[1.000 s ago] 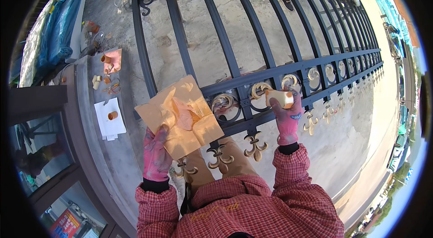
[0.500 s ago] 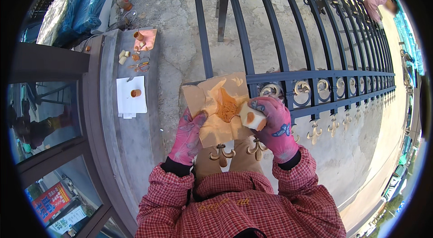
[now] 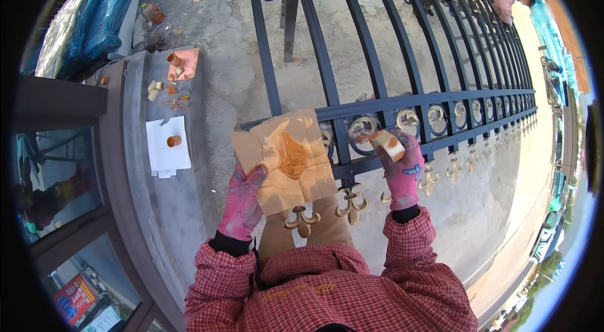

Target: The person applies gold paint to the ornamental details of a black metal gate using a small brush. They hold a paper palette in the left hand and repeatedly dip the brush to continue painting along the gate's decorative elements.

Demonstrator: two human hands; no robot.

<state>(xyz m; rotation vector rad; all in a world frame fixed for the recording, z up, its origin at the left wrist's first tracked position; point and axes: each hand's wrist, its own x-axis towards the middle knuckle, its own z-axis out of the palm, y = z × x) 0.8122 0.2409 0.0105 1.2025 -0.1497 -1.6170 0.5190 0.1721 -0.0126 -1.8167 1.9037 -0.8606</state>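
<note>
While the view is settling: the right hand (image 3: 402, 171), which was down by the cardboard a moment ago, is now reaching out to the right, onto the gate.
Change: the sponge (image 3: 387, 143) is no longer over the orange smear; it is now lying against a scroll ring (image 3: 363, 127) of the black iron gate (image 3: 352, 68).
Right hand: pink-gloved, fingers curling tight around the pale sponge block, pressing it to the ring.
Left hand (image 3: 242, 203): also gloved, gripping the near left edge of the cardboard sheet (image 3: 283, 162) from below, thumb on top.
Cardboard sheet: being held flat over the gate's near rail, gold paint pooling at its middle.
Gold finial (image 3: 301, 217): peeking out just under the sheet's near edge.
Left ledge (image 3: 135, 162): carrying a white paper (image 3: 168, 146) with a small cup, well apart from both hands.
</note>
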